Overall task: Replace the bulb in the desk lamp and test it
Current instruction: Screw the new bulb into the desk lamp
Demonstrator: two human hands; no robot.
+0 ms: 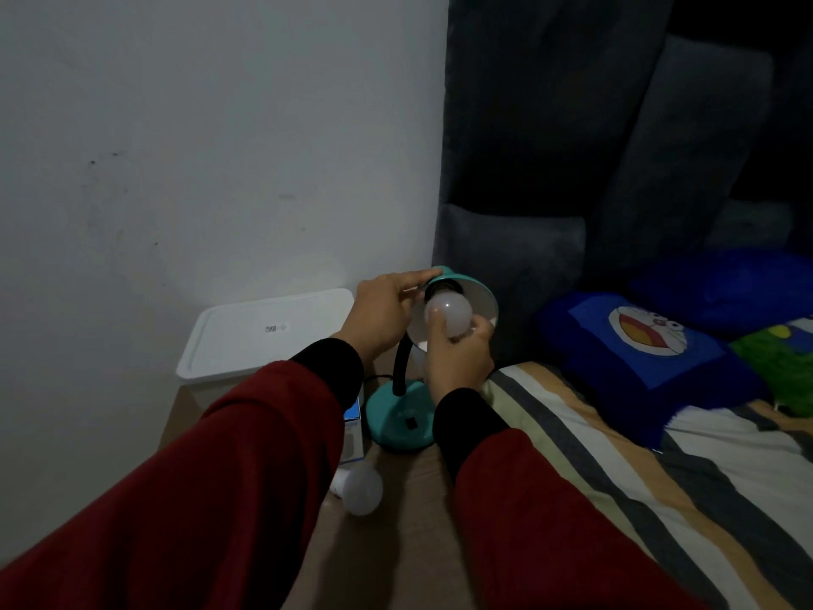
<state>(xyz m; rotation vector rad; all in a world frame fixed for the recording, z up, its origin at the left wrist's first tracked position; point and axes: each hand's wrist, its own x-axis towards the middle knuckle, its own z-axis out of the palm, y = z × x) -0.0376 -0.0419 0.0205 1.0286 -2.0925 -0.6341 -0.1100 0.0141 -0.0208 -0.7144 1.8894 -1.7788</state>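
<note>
Right hand (459, 358) gripping light, smooth, fragile-looking bulb (448, 317) round its globe; left hand (385, 312) pinching shade (466, 297) rim, steadying.

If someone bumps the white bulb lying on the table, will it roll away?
Probably yes. The loose bulb lies on its side with a round globe, so it likely rolls, curving round its narrow base. It looks light and could break if it drops off the table.
</note>
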